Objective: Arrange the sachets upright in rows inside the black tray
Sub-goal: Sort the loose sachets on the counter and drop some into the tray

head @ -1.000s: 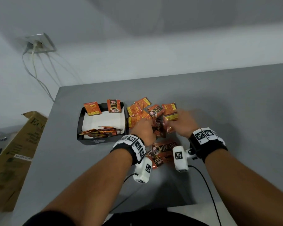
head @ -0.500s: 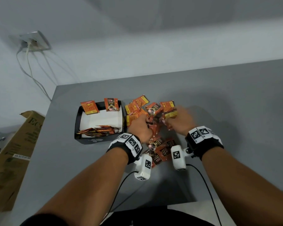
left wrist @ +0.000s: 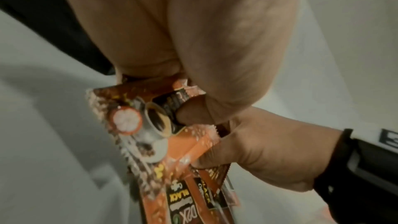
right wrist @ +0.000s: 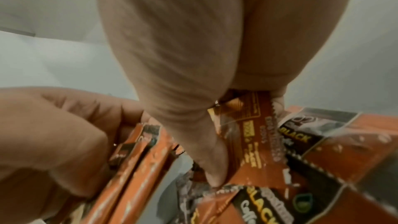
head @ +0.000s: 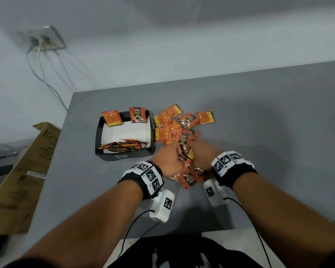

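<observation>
Orange sachets point(head: 190, 178) lie loose nearest me on the grey desk point(head: 259, 132), partly under my wrists. Just beyond them, my left hand point(head: 167, 160) clamps a small sheaf of sachets point(left wrist: 172, 146) on edge, and my right hand point(head: 199, 157) pinches another sachet point(right wrist: 247, 125) against it, I think; blur smears the fingers. Farther out, the main pile point(head: 174, 124) spreads beside the black tray point(head: 124, 156), near the desk's left edge. Sachets lean along its near wall, and two stand upright point(head: 124, 118) at its far wall.
</observation>
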Tool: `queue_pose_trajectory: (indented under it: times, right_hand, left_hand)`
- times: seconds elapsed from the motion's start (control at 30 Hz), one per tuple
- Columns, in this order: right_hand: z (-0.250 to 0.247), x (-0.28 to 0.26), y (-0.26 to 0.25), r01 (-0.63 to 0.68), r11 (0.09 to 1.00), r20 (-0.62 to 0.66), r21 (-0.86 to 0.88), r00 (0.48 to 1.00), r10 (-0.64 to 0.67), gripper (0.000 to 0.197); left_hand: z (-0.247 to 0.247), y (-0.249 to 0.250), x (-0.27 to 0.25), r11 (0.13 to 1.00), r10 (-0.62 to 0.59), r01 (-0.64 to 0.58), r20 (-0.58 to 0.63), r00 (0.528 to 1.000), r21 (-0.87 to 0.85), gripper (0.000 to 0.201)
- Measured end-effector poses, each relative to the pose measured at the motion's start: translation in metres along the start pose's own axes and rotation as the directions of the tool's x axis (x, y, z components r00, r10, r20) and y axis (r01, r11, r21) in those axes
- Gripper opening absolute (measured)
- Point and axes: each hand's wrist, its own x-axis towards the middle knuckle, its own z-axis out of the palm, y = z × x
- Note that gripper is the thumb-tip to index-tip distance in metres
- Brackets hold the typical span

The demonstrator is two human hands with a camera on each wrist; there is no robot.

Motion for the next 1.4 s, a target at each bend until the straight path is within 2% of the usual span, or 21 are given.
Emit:
queue_pose_trajectory:
  times: [0.07,0.13,0.3,0.4,0.67,0.8,0.9,0.97,1.13,1.3,1.4]
  right_hand:
    - [0.0,0.0,-0.001,-0.006,1.0,0.005,-0.005,1.0,0.007,0.036]
    - [0.0,0.001,-0.001,-0.002,1.0,-0.008,0.027,1.0,0.003,0.037]
    - [0.002,-0.004,0.004,0.014,0.995,0.004,0.104,1.0,-0.014,0.066]
    - [0.005,-0.004,0.004,0.025,0.997,-0.013,0.077,1.0,-0.024,0.067]
    - [0.008,-0.002,0.0,-0.072,0.982,-0.034,0.177,0.996,0.079,0.054]
    - [0.011,0.0,-0.002,-0.122,0.982,-0.109,0.147,0.984,0.138,0.071]
    - [0.012,0.003,-0.005,-0.161,0.977,-0.089,0.141,0.981,0.174,0.072]
    - [0.011,0.003,-0.004,-0.163,0.979,-0.099,0.126,0.979,0.176,0.065]
    - [0.009,0.002,-0.005,-0.14,0.99,-0.111,0.018,0.984,0.141,0.035]
    - [0.007,-0.006,0.003,-0.163,0.985,-0.151,0.061,0.974,0.17,0.047]
    - [-0.002,-0.016,0.008,-0.151,0.986,-0.162,0.065,0.974,0.159,0.028]
  left_hand:
    - [0.004,-0.004,-0.004,0.999,-0.006,0.007,0.026,1.0,-0.034,0.045]
    - [0.005,-0.006,-0.007,0.999,-0.011,0.012,0.042,0.999,-0.033,0.036]
    - [0.008,-0.012,-0.011,1.0,-0.029,0.03,0.065,0.997,-0.009,0.034]
    - [0.012,-0.015,-0.012,0.999,-0.044,0.046,0.051,0.998,-0.026,0.037]
    - [0.012,-0.019,-0.016,0.998,-0.026,0.026,0.001,1.0,-0.06,0.035]
    - [0.007,-0.024,-0.021,0.993,-0.051,0.051,0.007,0.999,-0.108,0.033]
    - [0.006,-0.026,-0.024,0.995,-0.048,0.048,0.006,0.999,-0.083,0.032]
    - [0.006,-0.026,-0.024,0.994,-0.045,0.045,0.004,0.999,-0.101,0.029]
    - [0.007,-0.025,-0.024,0.99,-0.044,0.044,0.002,0.999,-0.135,0.026]
    - [0.014,-0.018,-0.025,0.995,-0.008,0.01,0.027,1.0,-0.102,0.028]
    - [0.02,-0.01,-0.025,0.999,0.037,-0.036,0.021,0.999,-0.035,0.031]
